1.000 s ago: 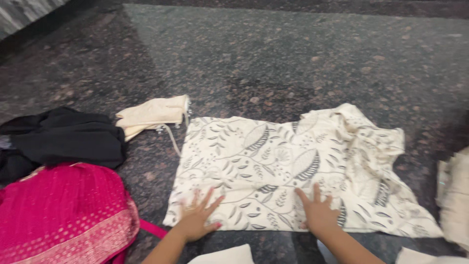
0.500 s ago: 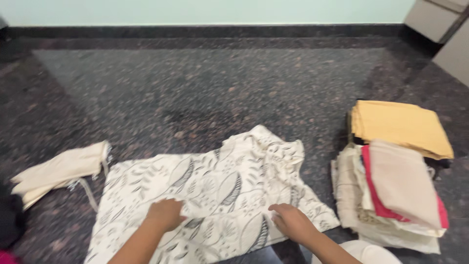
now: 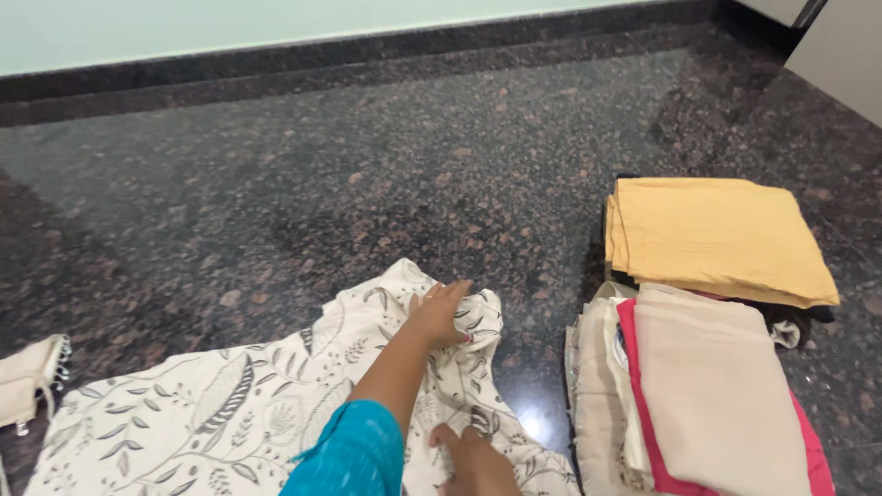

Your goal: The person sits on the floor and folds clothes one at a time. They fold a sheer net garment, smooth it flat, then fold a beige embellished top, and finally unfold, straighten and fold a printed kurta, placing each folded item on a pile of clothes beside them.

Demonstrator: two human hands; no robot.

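A cream garment with a grey leaf print (image 3: 230, 413) lies spread on the dark speckled stone floor (image 3: 386, 184). My left hand (image 3: 439, 314), on an arm in a teal sleeve, reaches across and grips the bunched far right corner of the garment. My right hand (image 3: 473, 459) rests on the garment's near right part at the bottom edge of the view, holding nothing; it is partly cut off.
To the right stands a stack of folded clothes with a beige and pink piece (image 3: 717, 404) on top. Behind it lies a folded mustard-yellow cloth (image 3: 717, 234). A cream folded cloth with tassels (image 3: 28, 381) sits at the far left. A wall skirting (image 3: 367, 55) runs along the back.
The view has swung right and closer. My left hand moved from the garment's middle to its far right corner and closed on it. My right hand drew back toward me.
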